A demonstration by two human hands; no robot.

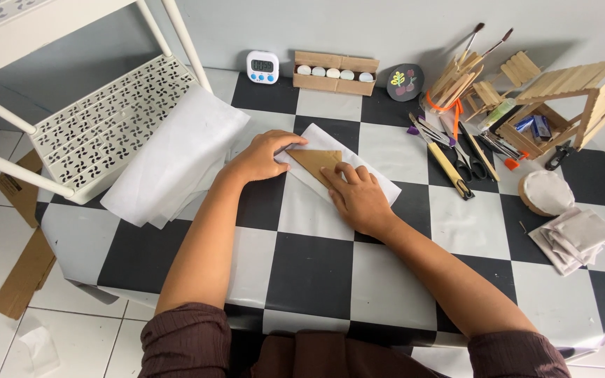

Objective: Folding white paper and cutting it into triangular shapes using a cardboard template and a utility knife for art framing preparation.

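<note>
Both hands are down on a folded piece of brown paper, a pointed triangular shape lying on a white sheet near the middle of the black-and-white checkered table. The left hand lies flat and loosely spread, fingertips pinning the brown paper's left corner. The right hand presses palm-down, fingers extended over its lower right edge (neither hand actually grips anything). A loose stack of white paper drapes just left of the hands, beside a white perforated rack. Scissors and tools lie to the right, near a popsicle-stick house, well apart from the hands.
</note>
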